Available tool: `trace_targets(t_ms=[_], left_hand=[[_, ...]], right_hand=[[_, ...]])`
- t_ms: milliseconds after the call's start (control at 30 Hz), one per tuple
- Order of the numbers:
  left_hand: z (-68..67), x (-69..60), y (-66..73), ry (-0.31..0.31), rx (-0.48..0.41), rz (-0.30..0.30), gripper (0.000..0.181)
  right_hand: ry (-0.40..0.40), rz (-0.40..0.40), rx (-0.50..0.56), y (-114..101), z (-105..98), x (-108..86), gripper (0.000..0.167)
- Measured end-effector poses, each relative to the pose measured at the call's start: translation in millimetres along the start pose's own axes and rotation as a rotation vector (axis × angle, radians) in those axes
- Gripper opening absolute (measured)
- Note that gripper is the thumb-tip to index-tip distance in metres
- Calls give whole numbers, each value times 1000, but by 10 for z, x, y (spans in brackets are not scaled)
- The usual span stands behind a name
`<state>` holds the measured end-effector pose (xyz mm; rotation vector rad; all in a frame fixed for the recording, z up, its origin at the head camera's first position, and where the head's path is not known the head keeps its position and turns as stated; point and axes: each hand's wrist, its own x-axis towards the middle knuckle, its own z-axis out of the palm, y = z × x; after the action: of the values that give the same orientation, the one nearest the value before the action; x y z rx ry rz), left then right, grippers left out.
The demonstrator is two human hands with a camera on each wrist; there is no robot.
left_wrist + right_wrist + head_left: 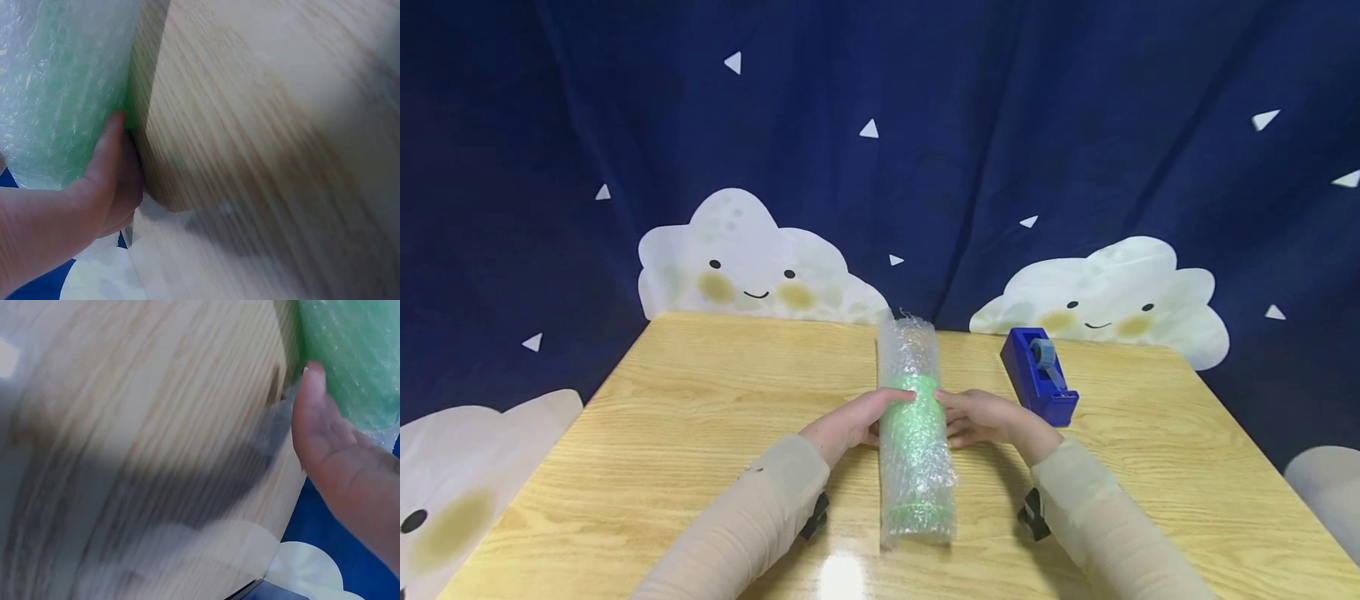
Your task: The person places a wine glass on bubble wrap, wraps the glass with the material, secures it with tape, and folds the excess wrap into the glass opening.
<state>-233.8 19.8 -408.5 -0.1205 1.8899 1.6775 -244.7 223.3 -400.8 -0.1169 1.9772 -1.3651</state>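
Observation:
A long roll of clear bubble wrap [917, 479] lies lengthwise on the table, wound around something green whose kind the wrap hides. My left hand [853, 421] holds its left side, thumb on top and fingers low against the side. On the opposite side my right hand [988, 417] grips it the same way, thumb near the top. In the left wrist view the left hand [94, 200] lies against the green-tinted wrap [56, 94]. The right wrist view has the right hand [344, 450] at the wrap's edge [356, 356], its fingers partly hidden.
A blue tape dispenser [1026, 375] with a roll of clear tape [1042, 353] stands on the wooden table [745, 375], beyond the right hand. Behind the table's far edge hangs a dark blue curtain [820, 183] with clouds and white triangles.

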Motion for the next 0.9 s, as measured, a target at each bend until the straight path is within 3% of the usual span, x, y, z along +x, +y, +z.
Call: trace_targets(t_ms=[267,567,733,900], left_hand=[[-12,-22,9,-1,-19,-7,69],[-30,-66,29,-52,-2,60,61],[-42,-89,59,-74,36,110,60],[-65,-135,127,-84,89,216,56]], right_hand=[[29,-24,57,29,44,9,59],[66,-65,100,1,94,-53,57],[98,-90,131,-29,93,-98,53],[112,-129,177,-79,65,-143,28]])
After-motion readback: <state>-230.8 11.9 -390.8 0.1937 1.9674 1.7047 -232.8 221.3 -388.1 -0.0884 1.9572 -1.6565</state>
